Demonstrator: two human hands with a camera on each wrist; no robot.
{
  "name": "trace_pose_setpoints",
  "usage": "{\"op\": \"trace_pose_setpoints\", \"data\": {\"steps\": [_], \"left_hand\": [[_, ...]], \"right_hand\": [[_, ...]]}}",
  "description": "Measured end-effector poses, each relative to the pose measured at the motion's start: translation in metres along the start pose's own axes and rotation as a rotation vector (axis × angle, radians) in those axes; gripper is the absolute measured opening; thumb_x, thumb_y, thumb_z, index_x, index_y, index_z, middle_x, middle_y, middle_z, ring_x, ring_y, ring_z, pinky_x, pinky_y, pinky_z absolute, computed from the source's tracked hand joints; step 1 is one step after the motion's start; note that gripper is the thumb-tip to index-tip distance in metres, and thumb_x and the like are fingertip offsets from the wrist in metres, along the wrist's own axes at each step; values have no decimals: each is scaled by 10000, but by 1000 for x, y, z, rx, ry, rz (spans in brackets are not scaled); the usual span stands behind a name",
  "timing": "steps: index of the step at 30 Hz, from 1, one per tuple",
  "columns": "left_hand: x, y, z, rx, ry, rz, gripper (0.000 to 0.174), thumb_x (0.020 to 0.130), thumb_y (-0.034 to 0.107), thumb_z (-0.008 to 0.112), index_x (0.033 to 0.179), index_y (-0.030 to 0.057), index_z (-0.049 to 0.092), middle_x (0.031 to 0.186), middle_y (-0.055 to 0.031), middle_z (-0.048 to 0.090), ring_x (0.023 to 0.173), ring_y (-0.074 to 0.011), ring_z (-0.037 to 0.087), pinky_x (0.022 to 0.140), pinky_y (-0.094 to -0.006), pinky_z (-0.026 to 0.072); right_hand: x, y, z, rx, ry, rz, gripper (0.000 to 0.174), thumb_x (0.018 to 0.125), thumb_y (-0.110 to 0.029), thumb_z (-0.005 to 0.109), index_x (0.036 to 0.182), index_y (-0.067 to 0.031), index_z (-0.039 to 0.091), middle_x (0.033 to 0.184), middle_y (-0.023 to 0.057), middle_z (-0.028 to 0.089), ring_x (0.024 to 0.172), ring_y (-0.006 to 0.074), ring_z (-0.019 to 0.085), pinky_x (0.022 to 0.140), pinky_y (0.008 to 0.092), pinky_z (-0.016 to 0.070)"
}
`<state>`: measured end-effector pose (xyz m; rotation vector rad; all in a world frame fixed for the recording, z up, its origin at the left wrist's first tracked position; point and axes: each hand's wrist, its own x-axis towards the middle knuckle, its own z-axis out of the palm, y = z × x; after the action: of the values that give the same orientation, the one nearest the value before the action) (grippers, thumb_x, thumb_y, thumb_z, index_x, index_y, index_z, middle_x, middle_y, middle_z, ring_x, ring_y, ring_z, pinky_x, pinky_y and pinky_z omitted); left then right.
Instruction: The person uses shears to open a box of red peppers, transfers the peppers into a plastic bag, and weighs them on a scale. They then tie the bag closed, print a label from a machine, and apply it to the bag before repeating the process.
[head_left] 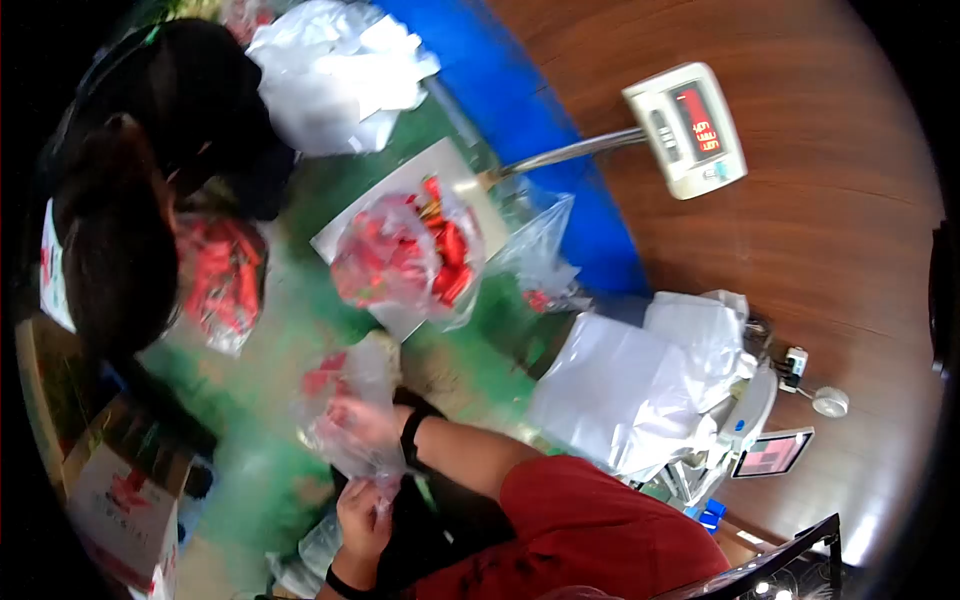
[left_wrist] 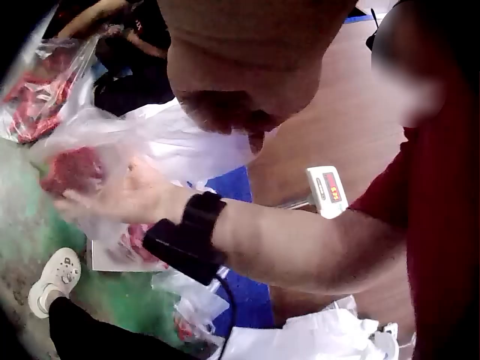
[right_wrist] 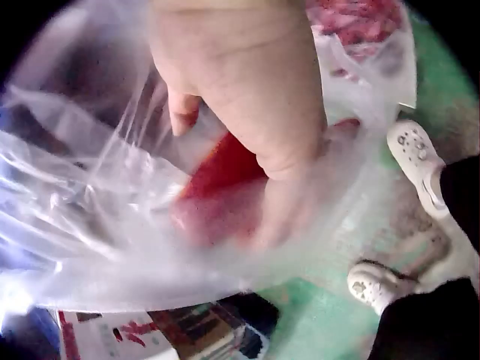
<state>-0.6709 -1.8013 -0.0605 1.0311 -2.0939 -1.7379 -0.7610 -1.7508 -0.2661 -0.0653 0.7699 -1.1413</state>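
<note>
One red item (right_wrist: 225,184) lies in the bag (right_wrist: 97,255), at the right hand (right_wrist: 247,90).

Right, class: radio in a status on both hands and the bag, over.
Left hand gripping clear bag. Right hand inside, at red contents; grip unclear. Bag's hazy film obscures view.

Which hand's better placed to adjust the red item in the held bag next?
Right, I'd say: the right hand is inside the bag, fingers at the red item. The left hand grips the bag's plastic, so looks better for steadying.
</note>
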Motion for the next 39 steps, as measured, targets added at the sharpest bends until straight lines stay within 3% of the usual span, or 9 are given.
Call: {"op": "trace_pose_setpoints", "data": {"steps": [1,5,8,11,16,20,21,23,39], "left_hand": [[3,11,-12,99,-46,-21,122,756,30,520,842,9,605,743,-122,590,663,-262,555,612,-297,424],[-18,-45,-12,-400,269,-565,176,850,136,496,866,4,611,681,52,524,588,-43,427,534,-207,356],[-11,-61,-20,-465,444,-804,171,850,134,493,879,23,620,585,90,419,497,-8,304,453,-170,236],[-3,-67,-13,-421,419,-803,211,849,197,498,885,26,616,499,90,315,451,-9,247,437,-191,182],[14,-72,7,-408,382,-841,219,853,192,488,898,14,606,511,91,318,459,-9,250,437,-191,181],[14,-89,10,-390,391,-836,223,859,154,445,906,-4,595,537,80,347,476,-9,263,447,-185,191],[14,-90,12,-379,382,-853,223,859,154,445,906,-4,595,537,80,347,476,-9,263,447,-185,191],[20,-93,14,-359,419,-894,215,855,132,432,902,-4,592,542,79,346,471,-11,256,447,-182,194],[28,-87,10,-363,396,-879,189,853,158,482,916,29,605,568,73,379,514,-20,308,491,-180,244]], "right_hand": [[23,4,-3,726,8,440,263,810,-217,538,1018,-57,536,922,79,570,930,143,527,744,286,441],[22,-46,4,-401,249,495,134,766,-80,522,880,-52,586,794,49,603,814,146,572,681,292,463],[6,-98,-43,-711,924,-447,87,737,22,454,749,-52,497,651,10,477,587,102,464,521,248,393],[-2,-181,-131,-873,1365,-563,105,731,-48,509,834,-27,505,736,115,527,704,241,524,651,346,415],[28,-181,-245,-1886,935,-216,571,654,-190,632,1192,-201,440,1287,222,287,1151,419,306,957,430,299],[63,-169,-255,-2229,939,284,601,682,-221,582,1248,-206,379,1363,159,193,1249,409,140,945,541,254],[81,-130,-307,-2584,1164,97,528,701,-243,543,1203,-121,432,1345,141,210,1233,410,158,907,547,291],[93,-92,-337,-2238,946,-127,393,714,-186,562,1081,-51,520,1194,124,419,1116,312,392,814,467,400],[78,-117,-268,-1640,919,136,298,740,-167,573,1010,-45,551,1017,84,531,933,217,512,734,380,443]]}}
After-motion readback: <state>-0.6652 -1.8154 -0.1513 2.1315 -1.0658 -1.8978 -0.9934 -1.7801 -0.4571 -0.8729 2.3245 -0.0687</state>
